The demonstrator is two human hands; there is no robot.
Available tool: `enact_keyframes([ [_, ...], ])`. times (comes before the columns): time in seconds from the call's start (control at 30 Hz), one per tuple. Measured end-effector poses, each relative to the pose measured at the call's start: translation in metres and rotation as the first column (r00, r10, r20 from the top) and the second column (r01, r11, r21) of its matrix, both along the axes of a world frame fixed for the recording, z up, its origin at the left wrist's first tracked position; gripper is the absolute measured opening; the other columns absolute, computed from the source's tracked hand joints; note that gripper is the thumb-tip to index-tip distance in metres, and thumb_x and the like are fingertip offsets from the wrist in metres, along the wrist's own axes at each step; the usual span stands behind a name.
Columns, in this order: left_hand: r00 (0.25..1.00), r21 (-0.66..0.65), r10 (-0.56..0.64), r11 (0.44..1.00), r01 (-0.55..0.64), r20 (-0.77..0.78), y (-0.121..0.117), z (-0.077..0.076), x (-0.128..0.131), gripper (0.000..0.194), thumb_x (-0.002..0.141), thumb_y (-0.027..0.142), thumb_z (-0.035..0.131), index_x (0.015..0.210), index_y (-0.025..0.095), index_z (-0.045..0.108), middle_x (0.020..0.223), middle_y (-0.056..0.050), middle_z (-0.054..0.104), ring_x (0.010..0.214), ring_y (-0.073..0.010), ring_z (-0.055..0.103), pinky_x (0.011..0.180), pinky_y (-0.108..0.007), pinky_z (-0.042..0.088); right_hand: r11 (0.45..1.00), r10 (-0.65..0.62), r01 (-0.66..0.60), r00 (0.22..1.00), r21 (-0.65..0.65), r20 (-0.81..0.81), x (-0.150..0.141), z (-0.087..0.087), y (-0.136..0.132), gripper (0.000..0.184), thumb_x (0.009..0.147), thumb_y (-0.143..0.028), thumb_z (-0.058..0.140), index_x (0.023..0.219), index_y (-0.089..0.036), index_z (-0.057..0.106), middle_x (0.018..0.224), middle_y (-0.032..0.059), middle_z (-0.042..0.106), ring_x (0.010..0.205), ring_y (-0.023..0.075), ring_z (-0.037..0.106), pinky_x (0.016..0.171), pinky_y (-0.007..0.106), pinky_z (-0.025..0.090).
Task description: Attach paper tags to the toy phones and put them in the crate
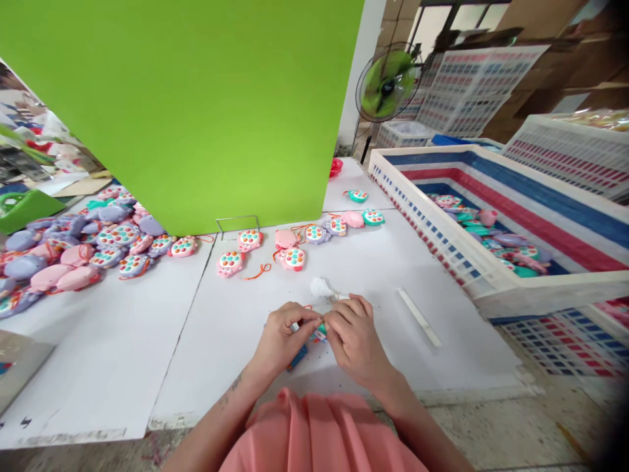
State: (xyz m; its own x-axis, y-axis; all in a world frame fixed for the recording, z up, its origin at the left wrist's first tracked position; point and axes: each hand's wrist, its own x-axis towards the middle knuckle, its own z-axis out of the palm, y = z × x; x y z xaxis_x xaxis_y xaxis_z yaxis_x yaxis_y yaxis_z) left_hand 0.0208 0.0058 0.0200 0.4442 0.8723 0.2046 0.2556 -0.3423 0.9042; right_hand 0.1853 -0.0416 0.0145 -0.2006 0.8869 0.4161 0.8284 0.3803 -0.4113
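Fingertips of my left hand [287,331] and my right hand [351,334] meet in a pinch just above the table, near its front edge. What they pinch is too small and covered to make out. Beneath the fingers shows part of a teal toy [320,332], mostly hidden by the hands. A blue object [297,358] lies under my left hand. Just beyond the hands is a tuft of white material [321,287]. Farther back on the table, pink animal-shaped toys [291,258] with coloured dots lie beside a loose orange cord [258,272].
A tall green panel [196,111] stands across the back, with a wire stand [236,219] at its foot. Pink and purple toys [78,255] are heaped at left. A white strip [419,316] lies right of my hands. A striped-lined crate [506,292] borders the table's right side.
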Motion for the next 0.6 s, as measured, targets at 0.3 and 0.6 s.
enact_keyframes([
  [0.3,0.989,0.034,-0.071,0.997,0.076,-0.131,0.001,0.010,-0.003,0.012,0.080,0.017,0.060,0.072,0.019,0.068,0.068,-0.001,0.064,0.068,-0.0123,0.059,0.066,-0.022,0.044,0.998,0.061,-0.060,0.998,0.034,-0.027,0.001,-0.004,-0.003,0.016,0.083,-0.012,0.040,0.080,-0.019,0.054,0.079,0.0041,0.055,0.086,0.0203,0.045,0.093,0.045,0.030],
  [0.6,0.966,0.098,-0.091,0.988,0.118,-0.244,0.005,0.011,-0.002,0.012,0.081,0.020,0.060,0.074,0.020,0.070,0.070,-0.003,0.064,0.072,-0.0149,0.058,0.066,-0.025,0.044,0.996,0.085,-0.083,0.993,0.029,-0.085,0.000,-0.011,-0.001,0.019,0.087,-0.016,0.038,0.077,-0.019,0.054,0.074,0.0034,0.055,0.081,0.0192,0.048,0.088,0.042,0.034],
])
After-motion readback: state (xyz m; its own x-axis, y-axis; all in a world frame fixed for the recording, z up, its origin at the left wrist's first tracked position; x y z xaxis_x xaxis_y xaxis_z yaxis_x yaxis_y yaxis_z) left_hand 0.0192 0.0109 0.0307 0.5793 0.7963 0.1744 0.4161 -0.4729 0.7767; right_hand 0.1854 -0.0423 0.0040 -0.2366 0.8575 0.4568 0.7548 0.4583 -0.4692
